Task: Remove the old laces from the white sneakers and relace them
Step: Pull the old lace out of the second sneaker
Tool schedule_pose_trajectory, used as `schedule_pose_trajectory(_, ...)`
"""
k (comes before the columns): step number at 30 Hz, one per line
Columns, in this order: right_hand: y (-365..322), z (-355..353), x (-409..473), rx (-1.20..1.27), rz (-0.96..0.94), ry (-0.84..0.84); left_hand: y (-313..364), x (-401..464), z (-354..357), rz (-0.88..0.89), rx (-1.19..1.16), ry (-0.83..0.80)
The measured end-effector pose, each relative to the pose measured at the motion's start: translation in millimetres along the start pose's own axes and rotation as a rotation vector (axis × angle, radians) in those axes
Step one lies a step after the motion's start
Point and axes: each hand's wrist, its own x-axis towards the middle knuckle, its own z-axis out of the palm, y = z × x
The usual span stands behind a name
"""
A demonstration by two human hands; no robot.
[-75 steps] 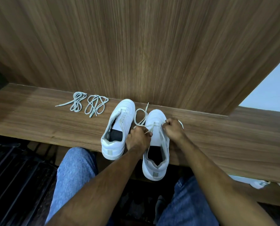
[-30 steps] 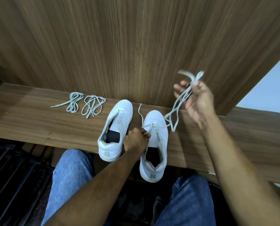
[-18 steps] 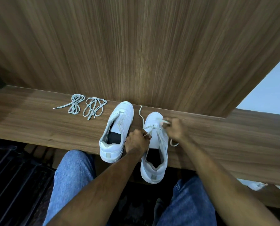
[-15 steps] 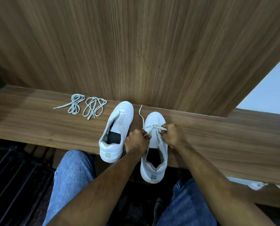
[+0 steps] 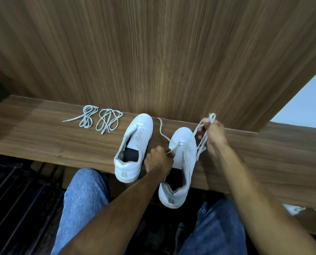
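Lifted right hand (image 5: 213,133) up and rightward off right sneaker (image 5: 181,162) on desk (image 5: 43,137), fingers gripping lace (image 5: 201,142) drawn taut. Pinched other lace end at eyelets with left hand (image 5: 159,161), nearer the tongue.

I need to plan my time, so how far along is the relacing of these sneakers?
Early. Done: both old laces appear to be out, lying as two bundles on the shelf. In hand: the right sneaker has a lace through its lowest eyelets only; the left hand pinches one end, the right hand pulls the other. Left: the remaining eyelets, plus the whole left sneaker, which is laceless.
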Motion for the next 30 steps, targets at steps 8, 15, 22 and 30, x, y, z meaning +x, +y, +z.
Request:
schedule_pose_trajectory(8,-73.8,-4.0,-2.1,0.359,-0.187,-0.095,2.5,1.4,5.7,0.011,0.018,0.008)
schedule_pose_trajectory(15,31.6,-15.3,10.2,-0.671,-0.196,-0.302,-1.1,3.1,6.2,0.009,-0.019,0.004)
schedule_pose_trajectory(22,68.9,-22.6,-14.0,-1.195,-0.361,-0.202,-0.9,6.2,8.3,0.023,0.008,-0.002)
schedule_pose_trajectory(30,37.3,-14.4,-20.7,-1.365,-0.373,-0.079,0.6,4.5,7.2,0.026,0.017,0.004)
